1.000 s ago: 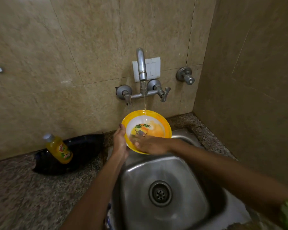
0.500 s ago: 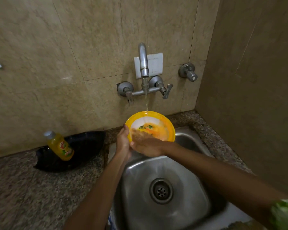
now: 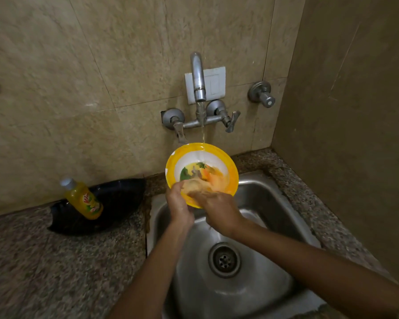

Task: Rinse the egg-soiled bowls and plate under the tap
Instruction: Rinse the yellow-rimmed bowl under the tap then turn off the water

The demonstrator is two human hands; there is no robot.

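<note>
A yellow-rimmed round bowl with a white inside and a printed picture at its centre (image 3: 202,172) is held tilted above the back edge of the stainless steel sink (image 3: 272,226), its open face turned toward the camera. A thin stream of water falls from the curved chrome wall tap (image 3: 198,77) and meets the bowl at its upper rim. The left hand (image 3: 179,207) is closed on the bowl's lower-left edge, fingers hidden behind it. The right hand (image 3: 217,209) reaches in from the right with its fingers laid flat inside the bowl; they are blurred, so I cannot tell how far they are spread. Orange-yellow smears lie on the bowl's inner surface around those fingers. To the left, on the speckled granite tabletop (image 3: 32,261), a yellow plastic bottle with a grey cap (image 3: 84,199) leans in a black shallow dish (image 3: 115,203) set against the tiled wall.
</note>
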